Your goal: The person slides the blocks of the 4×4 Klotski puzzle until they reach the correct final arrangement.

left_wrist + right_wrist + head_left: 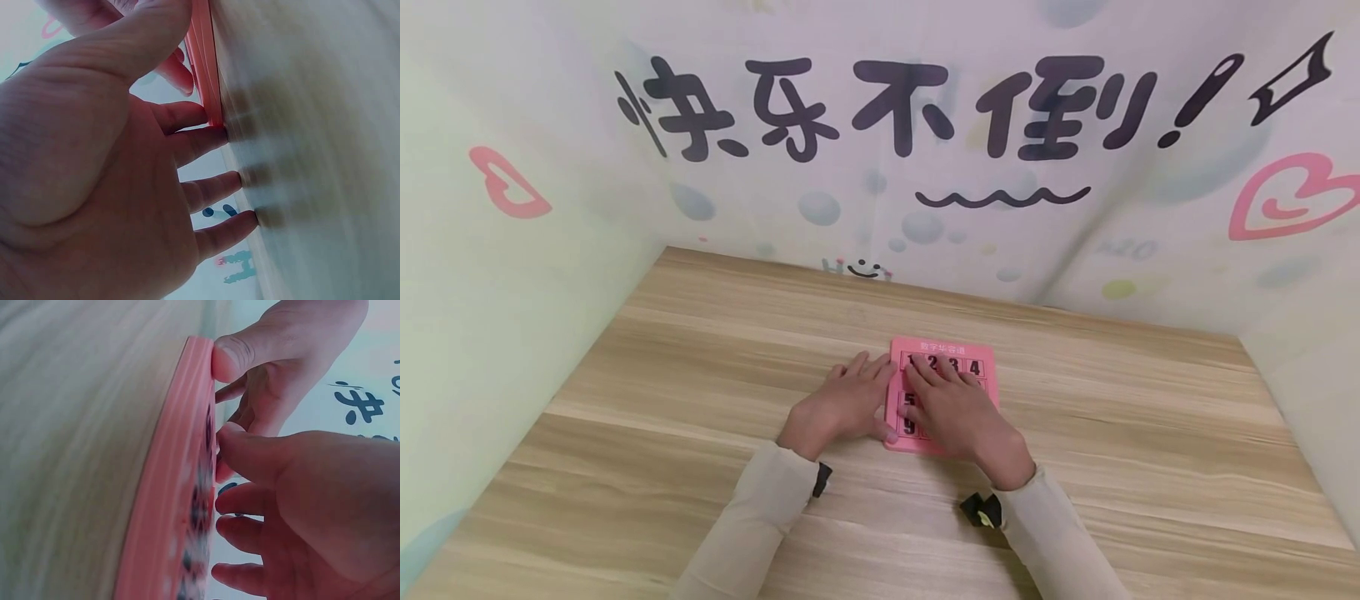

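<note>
A pink number sliding puzzle (943, 346) lies flat on the wooden table, with black numbers on its tiles. The tiles 1, 2, 3 and 4 show along its top row; 5 and 9 show down the left side. My left hand (842, 404) rests along the puzzle's left edge, its thumb on the near left corner and some fingertips on the table. Across the tiles lies my right hand (958, 408), fingers extended, fingertips near the top row and thumb by the left column. It covers most of the middle and lower tiles. From the side, the right wrist view shows the puzzle's edge (159, 506).
The wooden table (700, 333) reaches back to a white printed wall cloth (850, 225) with large black characters and pink hearts. Cloth also stands along the left and right sides. A dark device sits at each wrist, at the sleeve (775, 483) cuffs.
</note>
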The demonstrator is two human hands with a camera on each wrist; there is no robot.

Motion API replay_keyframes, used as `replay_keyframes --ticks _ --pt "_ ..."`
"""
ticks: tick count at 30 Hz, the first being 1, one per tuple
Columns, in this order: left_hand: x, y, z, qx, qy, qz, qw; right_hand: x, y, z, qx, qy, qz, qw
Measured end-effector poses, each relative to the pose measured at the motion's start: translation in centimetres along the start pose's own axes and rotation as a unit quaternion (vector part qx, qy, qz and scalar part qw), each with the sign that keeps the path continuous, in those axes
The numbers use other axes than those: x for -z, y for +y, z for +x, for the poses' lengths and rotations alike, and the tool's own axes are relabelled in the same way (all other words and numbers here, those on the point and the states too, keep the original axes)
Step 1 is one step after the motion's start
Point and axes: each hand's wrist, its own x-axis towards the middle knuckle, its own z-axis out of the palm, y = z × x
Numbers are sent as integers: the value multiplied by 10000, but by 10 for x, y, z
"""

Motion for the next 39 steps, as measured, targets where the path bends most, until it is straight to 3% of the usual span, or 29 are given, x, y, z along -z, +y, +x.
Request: replay_keyframes --ticks 5,19,39 --pt "0 0 0 -2 -22 -13 10000 4 -4 -5 42 14 -50 10000" --pt "0 0 1 90 -29 -211 9997 18 -25 -33 136 -426 -655 9969" --pt "-1 -1 1 68 6 -285 9996 15 -25 -31 49 -507 -404 9979"
